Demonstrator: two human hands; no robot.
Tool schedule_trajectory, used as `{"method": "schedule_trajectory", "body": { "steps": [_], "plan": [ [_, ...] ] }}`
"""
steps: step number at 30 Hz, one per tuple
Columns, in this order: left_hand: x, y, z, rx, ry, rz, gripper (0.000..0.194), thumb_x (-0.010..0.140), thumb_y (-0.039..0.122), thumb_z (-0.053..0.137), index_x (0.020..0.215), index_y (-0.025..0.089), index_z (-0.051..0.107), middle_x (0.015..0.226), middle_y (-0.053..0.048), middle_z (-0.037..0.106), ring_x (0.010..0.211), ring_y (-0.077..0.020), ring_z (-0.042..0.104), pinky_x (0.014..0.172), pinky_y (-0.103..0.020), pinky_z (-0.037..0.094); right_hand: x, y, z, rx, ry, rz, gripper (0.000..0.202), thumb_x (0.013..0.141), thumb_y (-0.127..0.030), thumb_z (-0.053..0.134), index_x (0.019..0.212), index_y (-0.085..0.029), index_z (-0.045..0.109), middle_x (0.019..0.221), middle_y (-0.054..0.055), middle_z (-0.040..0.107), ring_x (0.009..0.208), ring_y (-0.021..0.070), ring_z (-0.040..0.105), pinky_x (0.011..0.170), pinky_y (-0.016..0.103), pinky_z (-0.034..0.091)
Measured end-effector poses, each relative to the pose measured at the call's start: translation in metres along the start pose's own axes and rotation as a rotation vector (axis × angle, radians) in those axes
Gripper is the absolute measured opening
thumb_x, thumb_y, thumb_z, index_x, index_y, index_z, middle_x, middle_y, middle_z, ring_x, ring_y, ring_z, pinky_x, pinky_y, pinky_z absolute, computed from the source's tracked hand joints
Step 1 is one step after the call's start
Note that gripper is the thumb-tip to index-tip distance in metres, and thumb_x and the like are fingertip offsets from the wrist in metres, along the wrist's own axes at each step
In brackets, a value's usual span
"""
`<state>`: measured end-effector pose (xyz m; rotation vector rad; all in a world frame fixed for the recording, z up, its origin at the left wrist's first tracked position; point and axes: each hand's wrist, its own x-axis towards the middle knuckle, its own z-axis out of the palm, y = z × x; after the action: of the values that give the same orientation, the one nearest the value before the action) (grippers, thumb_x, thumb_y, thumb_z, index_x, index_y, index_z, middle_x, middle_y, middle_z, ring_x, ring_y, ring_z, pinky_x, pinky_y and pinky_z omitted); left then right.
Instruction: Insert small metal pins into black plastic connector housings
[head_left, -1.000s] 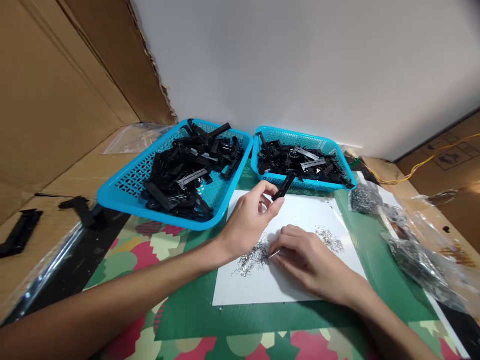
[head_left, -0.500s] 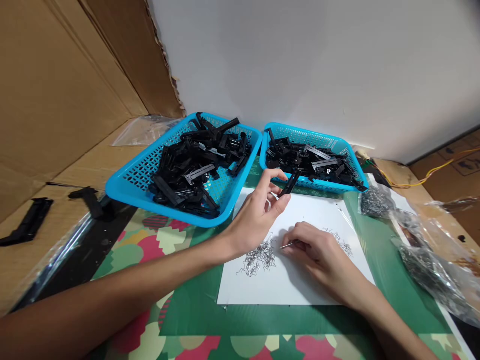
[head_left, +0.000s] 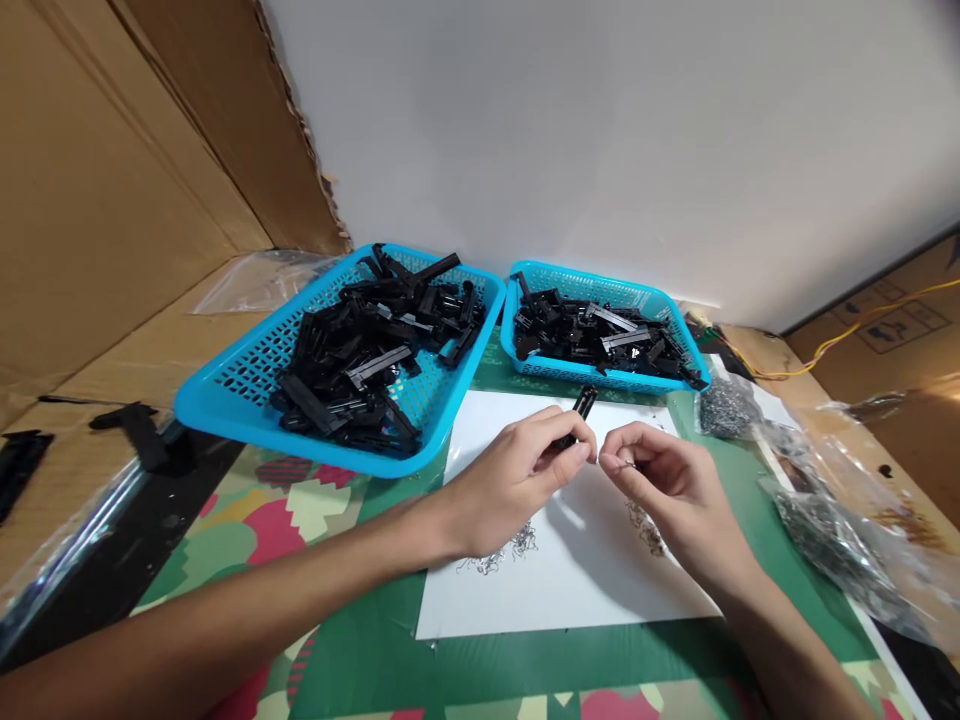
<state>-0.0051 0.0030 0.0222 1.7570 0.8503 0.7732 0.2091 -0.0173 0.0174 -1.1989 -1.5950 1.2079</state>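
Note:
My left hand (head_left: pixel 536 465) is closed around a slim black plastic part (head_left: pixel 585 402), whose upper end sticks out above the fingers. Close beside it, my right hand (head_left: pixel 667 480) pinches a tiny shiny metal piece (head_left: pixel 629 464), mostly hidden by the fingertips; it looks like a thin bent wire. Both hands are over a white sheet (head_left: pixel 570 590). A pile of small bent metal wires (head_left: pixel 491 560) lies below my left hand, and a second wire pile (head_left: pixel 645 528) is partly covered by my right hand.
Two blue baskets, a left one (head_left: pixel 409 465) and a right one (head_left: pixel 592 378), hold many black plastic parts. Loose black parts (head_left: pixel 142 430) lie at the left. Plastic bags of small metal pieces (head_left: pixel 817 530) rest at the right. A wall (head_left: pixel 562 130) rises behind.
My right hand has risen with the metal piece toward my left hand. The left hand has lowered slightly, bringing the black part nearer to the right fingertips. The view has shifted a little.

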Motion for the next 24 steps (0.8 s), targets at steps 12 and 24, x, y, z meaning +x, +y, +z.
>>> {"method": "schedule_trajectory", "body": {
  "steps": [12, 24],
  "plan": [
    [0.003, -0.004, 0.006, -0.463, -0.038, -0.098, 0.026, 0.104, 0.04, 0.063, 0.097, 0.016, 0.071, 0.094, -0.003, 0.066, 0.088, -0.0164, 0.057, 0.077, -0.027, 0.041, -0.01, 0.001, 0.01, -0.26, 0.197, -0.373, 0.012, 0.098, -0.015, 0.068, 0.1, -0.025, 0.075, 0.08, 0.001, 0.07, 0.065, 0.0145, 0.055, 0.056, 0.027, 0.043],
    [-0.002, 0.006, 0.016, -0.584, -0.035, -0.179, 0.028, 0.099, 0.045, 0.07, 0.101, 0.019, 0.061, 0.092, -0.001, 0.06, 0.086, -0.0166, 0.052, 0.078, -0.029, 0.041, -0.018, 0.003, 0.02, -0.632, 0.334, -0.724, 0.05, 0.089, 0.006, 0.062, 0.127, -0.026, 0.069, 0.063, -0.005, 0.042, 0.053, 0.013, 0.036, 0.048, 0.029, 0.026]
  ]
}}
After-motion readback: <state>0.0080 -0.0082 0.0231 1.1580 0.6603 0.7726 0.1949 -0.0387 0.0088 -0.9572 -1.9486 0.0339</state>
